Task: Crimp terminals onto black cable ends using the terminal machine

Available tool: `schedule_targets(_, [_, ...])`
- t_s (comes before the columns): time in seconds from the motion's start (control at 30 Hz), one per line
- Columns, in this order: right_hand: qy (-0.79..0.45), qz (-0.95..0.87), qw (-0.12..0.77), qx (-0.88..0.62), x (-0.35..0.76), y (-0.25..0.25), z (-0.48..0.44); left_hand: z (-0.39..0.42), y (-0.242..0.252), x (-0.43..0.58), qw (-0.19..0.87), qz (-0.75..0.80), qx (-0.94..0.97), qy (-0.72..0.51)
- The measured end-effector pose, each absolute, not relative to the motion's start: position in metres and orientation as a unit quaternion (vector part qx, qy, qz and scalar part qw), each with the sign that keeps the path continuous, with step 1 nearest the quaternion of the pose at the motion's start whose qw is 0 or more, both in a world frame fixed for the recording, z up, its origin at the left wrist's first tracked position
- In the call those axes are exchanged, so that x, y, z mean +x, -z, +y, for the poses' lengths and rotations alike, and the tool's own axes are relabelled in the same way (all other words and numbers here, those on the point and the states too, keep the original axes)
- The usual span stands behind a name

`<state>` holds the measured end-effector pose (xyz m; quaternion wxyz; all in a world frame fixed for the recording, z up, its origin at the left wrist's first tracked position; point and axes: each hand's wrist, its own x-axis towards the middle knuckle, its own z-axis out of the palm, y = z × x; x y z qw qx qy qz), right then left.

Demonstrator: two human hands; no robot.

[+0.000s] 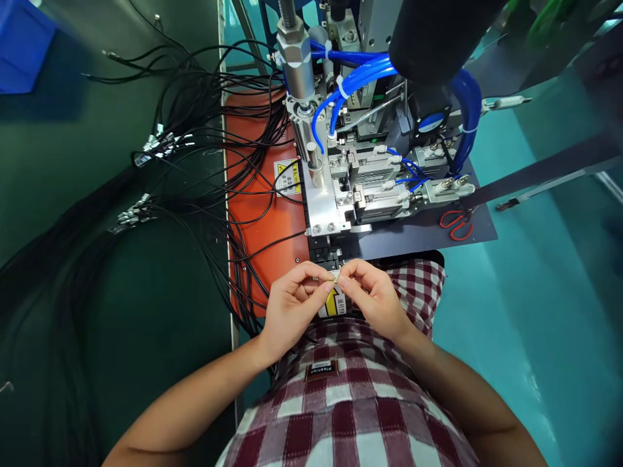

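Dark green table (160, 363) at left, machine (379, 172) ahead, a fingertip pinch in the middle

The table fills the left side, and the metal machine stands at its edge, looped with blue tubes (367, 70). Black cables (263, 136) fan across the table and over an orange-red plate (272, 246) beside the machine; some of their silver ends (163, 146) lie bunched. The left hand (287, 308) and right hand (377, 305) meet at the machine's near end, in front of a checked shirt (341, 415). Red-handled scissors (456, 225) rest on the dark base at right. A label with a yellow arrow (335, 303) shows just below the fingertips. Smallest of all, a tiny pale piece (335, 280) sits between the two hands, each closing thumb and forefinger narrowly on it; its shape is too small to tell
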<state>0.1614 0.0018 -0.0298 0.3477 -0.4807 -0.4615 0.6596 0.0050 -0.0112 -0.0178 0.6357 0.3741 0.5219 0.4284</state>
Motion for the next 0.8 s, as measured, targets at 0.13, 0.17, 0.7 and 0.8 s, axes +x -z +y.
schedule_targets(0.13, [-0.605,-0.516,0.358,-0.490,0.163,0.033,0.002,-0.007,0.019,0.003,0.651,0.497,0.386,-0.425])
schedule_targets(0.17, [-0.585,-0.536,0.361,-0.491,0.163,0.034,0.002,-0.006,0.020,0.002,0.657,0.491,0.382,-0.425])
schedule_targets(0.7, [-0.595,-0.493,0.370,-0.515,0.174,0.060,0.023,0.017,0.021,-0.009,0.378,0.547,0.699,-0.265])
schedule_targets(0.8, [-0.614,-0.466,0.364,-0.522,0.171,0.068,0.031,0.022,0.032,-0.013,0.248,0.516,0.783,-0.242])
